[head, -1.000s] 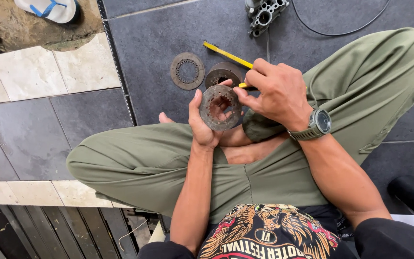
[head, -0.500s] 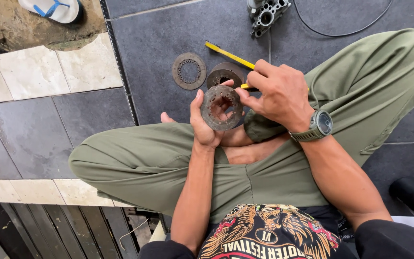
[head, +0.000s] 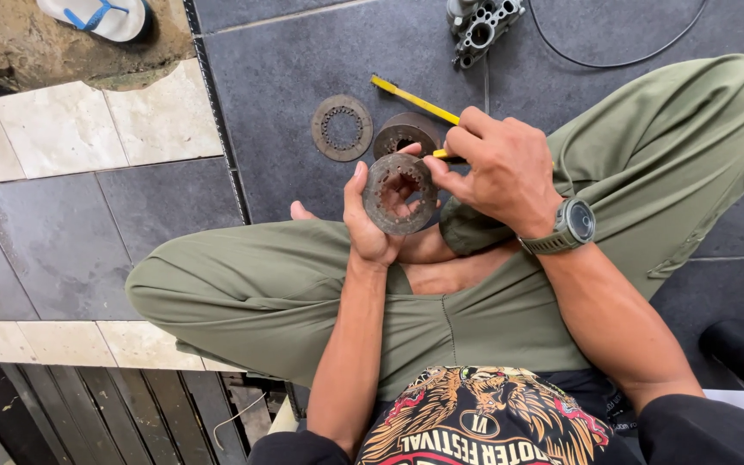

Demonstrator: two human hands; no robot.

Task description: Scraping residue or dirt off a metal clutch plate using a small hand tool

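Note:
I sit cross-legged in olive trousers on a dark tiled floor. My left hand (head: 370,222) grips a rusty round metal ring part (head: 399,193), a stack of toothed discs with an open centre, held upright above my lap. My right hand (head: 499,170), with a watch on its wrist, holds a yellow-handled tool (head: 413,99) whose tip meets the ring's upper right rim. Two more rusty discs lie on the floor just beyond: a flat one (head: 342,127) to the left, and a second one (head: 406,133) partly hidden behind the held ring.
A grey metal engine part (head: 484,26) and a thin black cable (head: 613,60) lie on the far tiles. A blue-and-white sandal (head: 96,15) rests on dirt at top left. Pale tiles run along the left; a dark slatted grate (head: 88,413) sits at bottom left.
The view has shifted slightly. Both hands stay on the ring part and the tool, with only small movement at the rim.

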